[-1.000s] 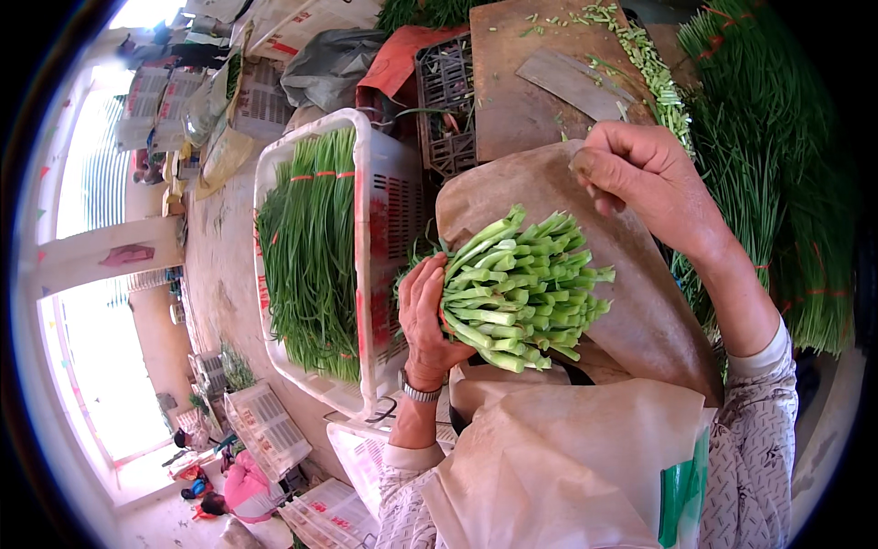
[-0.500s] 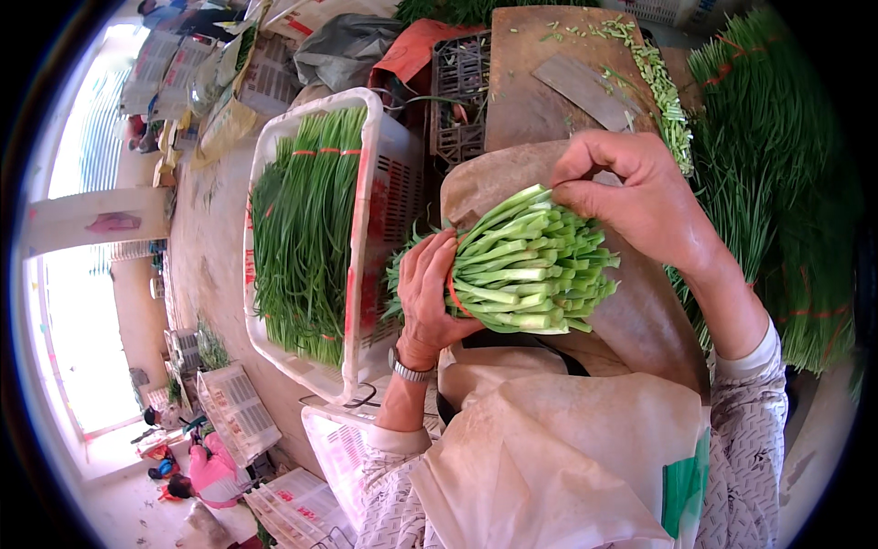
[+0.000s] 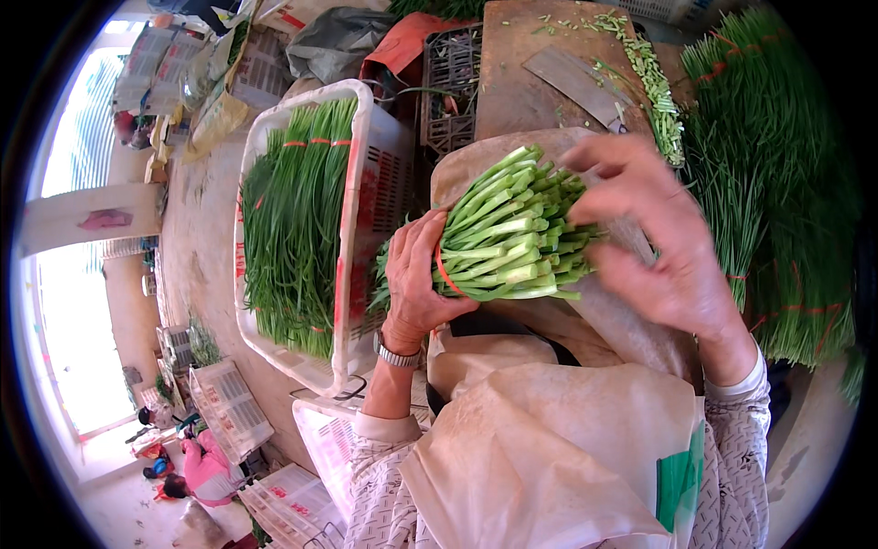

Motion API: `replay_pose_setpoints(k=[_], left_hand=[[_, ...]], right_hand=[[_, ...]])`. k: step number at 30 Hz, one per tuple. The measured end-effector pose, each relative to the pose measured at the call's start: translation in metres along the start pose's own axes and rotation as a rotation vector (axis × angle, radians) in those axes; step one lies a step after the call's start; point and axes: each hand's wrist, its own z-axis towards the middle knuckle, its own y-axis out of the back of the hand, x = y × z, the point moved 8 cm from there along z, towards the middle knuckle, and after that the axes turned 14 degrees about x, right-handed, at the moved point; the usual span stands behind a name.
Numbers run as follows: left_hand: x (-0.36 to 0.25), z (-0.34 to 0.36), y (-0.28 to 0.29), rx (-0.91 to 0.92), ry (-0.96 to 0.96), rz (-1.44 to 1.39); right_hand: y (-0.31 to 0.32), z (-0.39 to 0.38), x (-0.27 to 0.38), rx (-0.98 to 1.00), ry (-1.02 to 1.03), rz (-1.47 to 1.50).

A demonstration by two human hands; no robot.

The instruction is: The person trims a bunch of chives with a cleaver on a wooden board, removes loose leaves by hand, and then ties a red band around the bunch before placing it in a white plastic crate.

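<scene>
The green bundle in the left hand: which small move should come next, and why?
Perhaps the right hand should gently pat the cut ends level: they stick out unevenly beside it, while the left hand grips the bundle.

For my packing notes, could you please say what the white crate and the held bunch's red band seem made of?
White crate: probably moulded plastic, slightly glossy, judging by its rounded rim and slots.
Red band: perhaps rubber, smooth, as it hugs the stalks; tape is possible.

Red print (image 3: 293, 506) on the white basket (image 3: 350, 197) and background crates (image 3: 229, 409) is too blurred to read.
</scene>
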Motion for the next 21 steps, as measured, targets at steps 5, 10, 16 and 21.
replay_pose_setpoints(k=[5, 10, 16, 21], left_hand=[[0.001, 0.006, -0.002, 0.024, 0.042, -0.01], [0.002, 0.006, -0.001, 0.034, 0.052, -0.014], [-0.001, 0.007, 0.001, 0.047, 0.035, 0.037], [-0.002, 0.008, 0.002, 0.03, 0.026, 0.037]], right_hand=[[-0.013, -0.002, -0.001, -0.092, 0.071, -0.019], [-0.014, 0.004, -0.014, -0.023, 0.042, 0.08], [0.022, -0.011, -0.04, -0.201, -0.345, -0.08], [-0.001, -0.018, -0.001, -0.115, -0.009, -0.028]])
